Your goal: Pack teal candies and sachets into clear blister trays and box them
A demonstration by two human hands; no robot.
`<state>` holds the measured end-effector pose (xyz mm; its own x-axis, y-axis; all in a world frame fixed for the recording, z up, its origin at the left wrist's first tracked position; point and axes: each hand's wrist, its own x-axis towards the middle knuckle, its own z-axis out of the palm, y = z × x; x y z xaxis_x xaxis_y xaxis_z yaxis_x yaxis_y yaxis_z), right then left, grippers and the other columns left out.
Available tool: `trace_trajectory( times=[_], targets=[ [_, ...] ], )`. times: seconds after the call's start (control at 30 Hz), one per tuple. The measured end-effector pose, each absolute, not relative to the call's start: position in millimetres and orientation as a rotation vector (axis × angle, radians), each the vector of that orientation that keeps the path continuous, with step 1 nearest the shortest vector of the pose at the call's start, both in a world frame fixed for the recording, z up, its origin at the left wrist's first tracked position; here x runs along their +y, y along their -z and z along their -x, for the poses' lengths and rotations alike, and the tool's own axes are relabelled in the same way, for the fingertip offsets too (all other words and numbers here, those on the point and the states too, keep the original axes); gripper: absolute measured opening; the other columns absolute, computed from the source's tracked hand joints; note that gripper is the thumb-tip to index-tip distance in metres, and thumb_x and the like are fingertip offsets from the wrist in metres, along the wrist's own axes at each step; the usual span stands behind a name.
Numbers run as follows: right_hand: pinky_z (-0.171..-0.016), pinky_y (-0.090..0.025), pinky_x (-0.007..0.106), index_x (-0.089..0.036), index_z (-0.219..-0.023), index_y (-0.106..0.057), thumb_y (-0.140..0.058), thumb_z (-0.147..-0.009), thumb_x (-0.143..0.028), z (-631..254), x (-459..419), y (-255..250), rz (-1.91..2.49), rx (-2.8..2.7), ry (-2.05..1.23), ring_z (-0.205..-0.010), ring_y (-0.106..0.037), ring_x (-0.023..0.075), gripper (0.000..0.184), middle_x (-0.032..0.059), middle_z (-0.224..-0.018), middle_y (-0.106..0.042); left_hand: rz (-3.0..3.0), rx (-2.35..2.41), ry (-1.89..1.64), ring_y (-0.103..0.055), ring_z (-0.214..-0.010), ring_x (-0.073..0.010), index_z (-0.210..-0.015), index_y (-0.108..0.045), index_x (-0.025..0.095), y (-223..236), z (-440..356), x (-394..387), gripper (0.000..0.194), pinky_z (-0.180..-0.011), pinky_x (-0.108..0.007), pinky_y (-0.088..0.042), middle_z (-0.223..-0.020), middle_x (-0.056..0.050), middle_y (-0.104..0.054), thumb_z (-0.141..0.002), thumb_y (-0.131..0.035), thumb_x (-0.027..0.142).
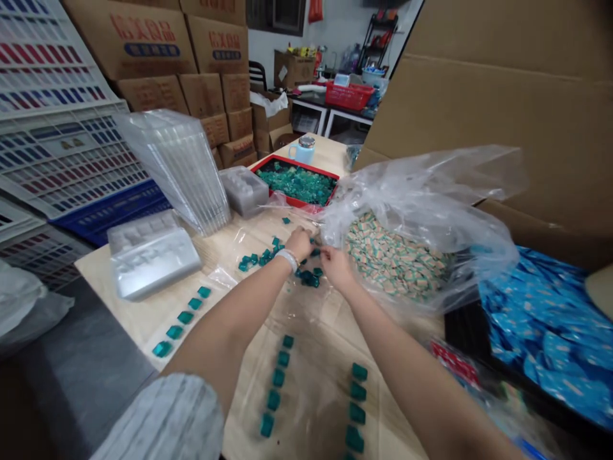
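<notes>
Both my hands reach over a loose pile of shiny dark-green square pieces [307, 277] on the plastic-covered table. My left hand [299, 245], with a pale band at the wrist, has its fingers bent down at the pile's far side; what they hold is hidden. Close beside it, my right hand [336, 267] pinches with thumb and finger at the pile's right edge, and any piece there is too small to make out. More green pieces [265, 257] lie scattered to the left. Nearer me, similar pieces form a left row [185, 317], a middle row [278, 377] and a right row [357, 412].
A clear bag of small wrapped pieces [397, 255] lies right of my hands. Beyond stand a red tray of green pieces [297, 182] and a blue mug [304, 151]. Clear plastic trays [177, 172] are stacked left. Blue wrappers [546, 332] fill a right-hand box.
</notes>
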<state>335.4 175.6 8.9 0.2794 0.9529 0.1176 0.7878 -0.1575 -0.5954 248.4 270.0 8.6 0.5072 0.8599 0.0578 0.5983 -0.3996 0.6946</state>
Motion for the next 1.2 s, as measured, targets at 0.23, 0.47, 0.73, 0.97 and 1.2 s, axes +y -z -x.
trace_trajectory(
  times=[0.23,0.47,0.73,0.97,1.2],
  targets=[
    [-0.073,-0.045,0.031,-0.011,-0.104,-0.055,-0.043,-0.073,-0.014,-341,186,22,1.960,-1.453,-0.356,-0.077,-0.058,0.0168,0.034,0.0102,-0.088,-0.063,-1.951,1.097,-0.508,-0.055,-0.072,-0.0158,-0.070,-0.058,0.011,6,-240,276,0.014,-0.072,-0.028,-0.043,-0.076,-0.006,-0.058,-0.059,-0.066,0.014],
    [-0.065,-0.046,0.028,-0.018,-0.098,-0.055,-0.052,-0.073,-0.026,-327,157,6,1.479,-1.261,-0.477,-0.071,-0.056,0.0140,0.027,0.0045,-0.082,-0.060,-0.898,0.672,-0.495,-0.056,-0.060,-0.0066,-0.074,-0.059,0.010,-33,-214,228,0.011,-0.062,-0.020,-0.047,-0.069,-0.002,-0.060,-0.072,-0.059,0.021],
    [-0.061,-0.045,0.027,-0.018,-0.088,-0.058,-0.049,-0.077,-0.033,-327,85,-9,1.585,-1.197,-0.537,-0.066,-0.055,0.0134,0.021,0.0036,-0.076,-0.060,-0.718,0.641,-0.465,-0.061,-0.061,-0.0084,-0.075,-0.058,0.011,-34,-203,159,0.011,-0.059,-0.017,-0.048,-0.071,-0.003,-0.063,-0.066,-0.064,0.013],
    [-0.052,-0.043,0.025,-0.015,-0.090,-0.055,-0.043,-0.079,-0.038,-340,42,-16,1.732,-1.124,-0.515,-0.052,-0.052,0.0119,0.028,0.0019,-0.065,-0.058,-0.946,0.724,-0.471,-0.053,-0.043,-0.0065,-0.070,-0.056,0.011,-26,-212,125,0.011,-0.047,-0.019,-0.045,-0.050,0.003,-0.055,-0.066,-0.063,0.018],
    [-0.065,-0.041,0.025,-0.013,-0.077,-0.060,-0.041,-0.080,-0.022,-389,40,-28,2.312,-1.859,-0.301,-0.072,-0.058,0.0170,0.021,0.0085,-0.075,-0.062,-0.818,0.820,-0.464,-0.060,-0.061,-0.0080,-0.088,-0.059,0.010,-17,-197,115,0.021,-0.066,-0.021,-0.048,-0.065,-0.001,-0.063,-0.068,-0.056,0.006]
  ],
)
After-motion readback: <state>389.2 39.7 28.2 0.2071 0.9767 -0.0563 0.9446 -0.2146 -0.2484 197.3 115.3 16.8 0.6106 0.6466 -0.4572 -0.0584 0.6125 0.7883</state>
